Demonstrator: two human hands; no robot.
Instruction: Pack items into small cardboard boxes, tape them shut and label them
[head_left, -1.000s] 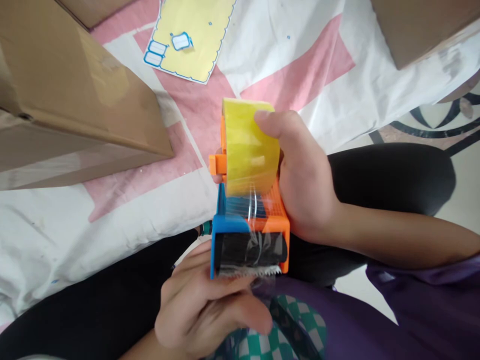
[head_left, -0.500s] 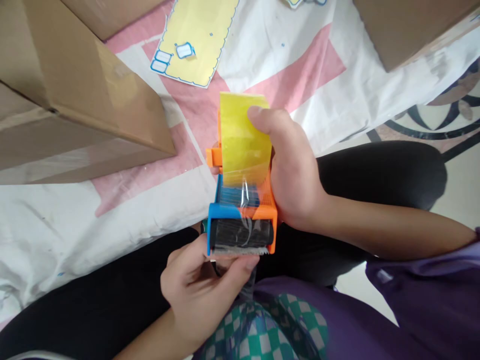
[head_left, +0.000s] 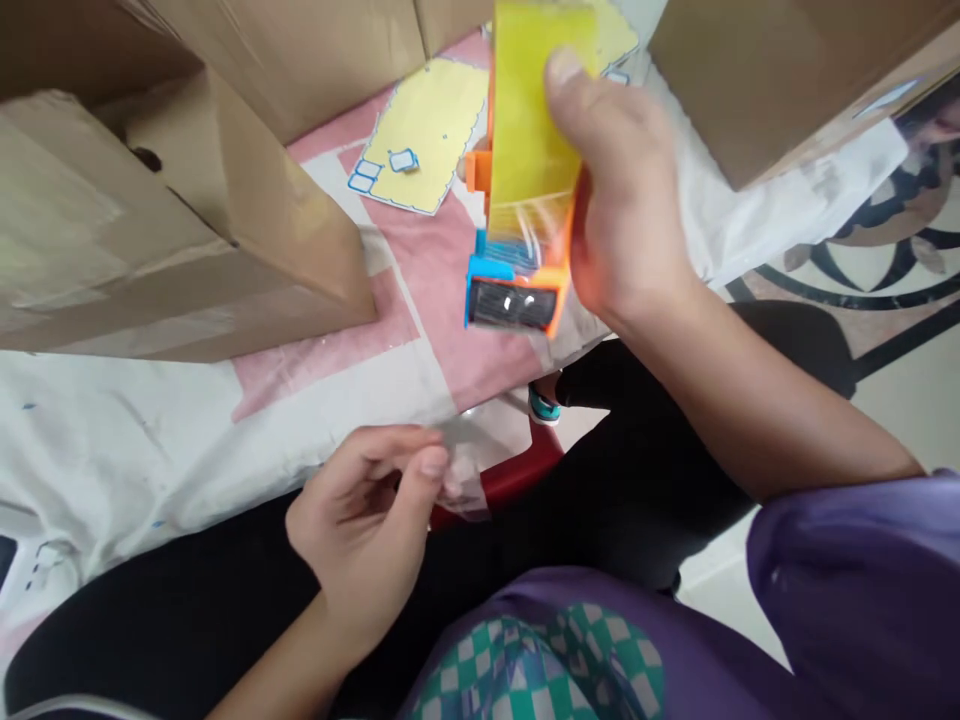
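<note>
Head view: the tape dispenser (head_left: pixel 514 303) is raised above the near part of the pink-and-white cloth (head_left: pixel 337 370), gripped along its side by my right hand (head_left: pixel 630 190). My left hand (head_left: pixel 360 530), fingers pinched, holds a clear tape strip (head_left: pixel 470 488), seemingly apart from the dispenser. A yellow sheet (head_left: pixel 435 115) lies on the cloth; a cardboard box (head_left: pixel 292 220) stands leftward. Step in hand, I judge: taking off tape. Next move calls for keeping the strip from folding.
</note>
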